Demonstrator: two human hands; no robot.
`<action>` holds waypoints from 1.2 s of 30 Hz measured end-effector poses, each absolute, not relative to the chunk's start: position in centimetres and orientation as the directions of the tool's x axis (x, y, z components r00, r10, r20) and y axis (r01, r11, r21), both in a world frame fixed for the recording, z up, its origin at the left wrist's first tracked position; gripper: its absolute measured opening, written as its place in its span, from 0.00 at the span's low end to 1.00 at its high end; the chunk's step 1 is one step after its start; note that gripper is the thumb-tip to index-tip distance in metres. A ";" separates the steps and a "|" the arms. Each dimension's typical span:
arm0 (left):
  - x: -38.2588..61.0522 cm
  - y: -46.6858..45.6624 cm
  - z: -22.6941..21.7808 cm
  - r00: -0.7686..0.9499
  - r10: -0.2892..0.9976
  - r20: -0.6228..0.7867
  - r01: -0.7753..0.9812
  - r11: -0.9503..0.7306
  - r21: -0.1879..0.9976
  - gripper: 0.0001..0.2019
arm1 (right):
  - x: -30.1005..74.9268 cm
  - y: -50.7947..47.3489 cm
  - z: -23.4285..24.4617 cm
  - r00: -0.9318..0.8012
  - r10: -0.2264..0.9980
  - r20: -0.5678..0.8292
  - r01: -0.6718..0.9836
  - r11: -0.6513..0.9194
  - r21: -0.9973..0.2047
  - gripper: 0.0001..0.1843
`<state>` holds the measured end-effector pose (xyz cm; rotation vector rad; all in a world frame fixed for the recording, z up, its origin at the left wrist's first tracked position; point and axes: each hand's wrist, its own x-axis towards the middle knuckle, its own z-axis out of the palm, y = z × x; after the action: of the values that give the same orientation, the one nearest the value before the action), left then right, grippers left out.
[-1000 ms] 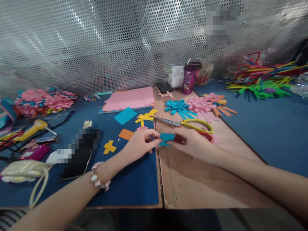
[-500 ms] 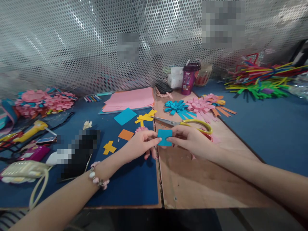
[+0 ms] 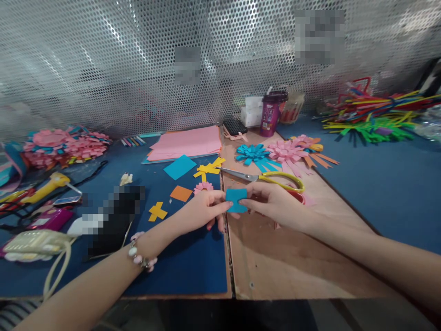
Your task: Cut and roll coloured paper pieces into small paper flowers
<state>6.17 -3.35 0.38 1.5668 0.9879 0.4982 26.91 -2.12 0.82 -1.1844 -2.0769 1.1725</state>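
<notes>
Left grip (image 3: 202, 209) and right grip (image 3: 276, 204) are pinching blue paper (image 3: 235, 196) near the scissors (image 3: 252, 177). Likely light and creasable, it's favouring edge holds.

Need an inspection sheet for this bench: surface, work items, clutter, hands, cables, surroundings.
Surface: blue sheeting at left, bare wood centre, blue again at right.
Work items: small blue paper piece between the hands; scissors and paper flowers beyond.
Clutter: purple cup on wood; yellow-handled tool at left.
Hands: left hand and right hand both pinch the small piece.
Cables: black cord beyond the tool; its route is unclear.
Surroundings: perforated metal screen behind.
</notes>
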 end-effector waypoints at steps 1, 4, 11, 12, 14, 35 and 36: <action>6.2 -3.3 0.4 0.562 0.802 -0.204 0.329 0.009 0.944 0.15 | 26.9 -2.1 0.9 -0.518 0.856 -0.009 0.451 0.264 -0.853 0.11; 6.2 -3.3 0.4 0.572 0.793 -0.209 0.354 -0.008 0.935 0.15 | 26.8 -2.1 1.0 -0.522 0.852 -0.023 0.463 0.261 -0.847 0.10; 6.1 -3.4 0.5 0.577 0.788 -0.212 0.368 -0.019 0.930 0.14 | 26.7 -2.2 1.0 -0.514 0.857 -0.032 0.474 0.252 -0.844 0.10; 6.1 -3.4 0.6 0.579 0.787 -0.212 0.365 -0.018 0.931 0.14 | 26.7 -2.2 1.0 -0.516 0.856 -0.031 0.468 0.252 -0.847 0.10; 6.2 -3.4 0.7 0.579 0.787 -0.214 0.366 -0.016 0.930 0.13 | 26.8 -2.2 1.0 -0.522 0.853 -0.025 0.459 0.256 -0.850 0.10; 6.2 -3.3 0.8 0.575 0.787 -0.223 0.366 -0.003 0.931 0.15 | 26.7 -2.3 1.2 -0.525 0.851 -0.005 0.453 0.275 -0.848 0.09; 6.1 -3.3 0.8 0.576 0.787 -0.223 0.363 -0.002 0.932 0.15 | 26.7 -2.3 1.2 -0.527 0.850 -0.005 0.450 0.275 -0.850 0.09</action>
<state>6.12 -3.29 0.77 1.6042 0.9897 0.4384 26.69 -2.29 1.15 -1.1690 -2.0947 1.1687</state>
